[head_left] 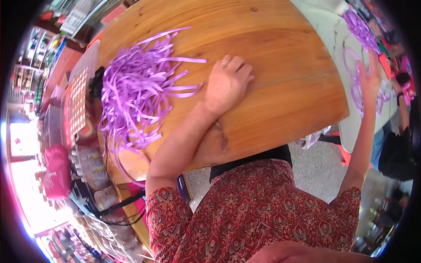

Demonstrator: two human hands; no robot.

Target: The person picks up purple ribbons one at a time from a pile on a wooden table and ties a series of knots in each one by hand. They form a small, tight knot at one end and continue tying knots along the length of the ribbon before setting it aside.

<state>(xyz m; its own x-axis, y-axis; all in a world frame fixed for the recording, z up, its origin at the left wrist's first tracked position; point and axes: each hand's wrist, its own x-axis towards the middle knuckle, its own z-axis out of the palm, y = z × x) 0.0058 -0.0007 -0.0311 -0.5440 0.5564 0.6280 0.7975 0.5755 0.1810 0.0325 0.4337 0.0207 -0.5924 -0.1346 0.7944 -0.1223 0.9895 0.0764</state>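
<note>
My left hand (229, 83) rests on the wooden tabletop (280, 70) with its fingers curled under. Whatever they hold, if anything, is hidden. Just left of it lies a large loose heap of narrow purple ribbons (136, 87), and several ribbon ends reach toward the hand. Out to the far right, my right hand (371, 79) is over a white table (324, 26), fingers stretched and apart. Loops of purple ribbon (356, 90) lie beside and behind it. Beyond the fingertips is a denser bunch of purple ribbon (362, 30).
Along the left edge stand a checked box (79, 103), clear containers (94, 166), a pink bag (57, 171) and dark cables (125, 204). A gap with speckled floor (309, 168) separates the two tables. Another person (397, 149) is at the far right, by the white table.
</note>
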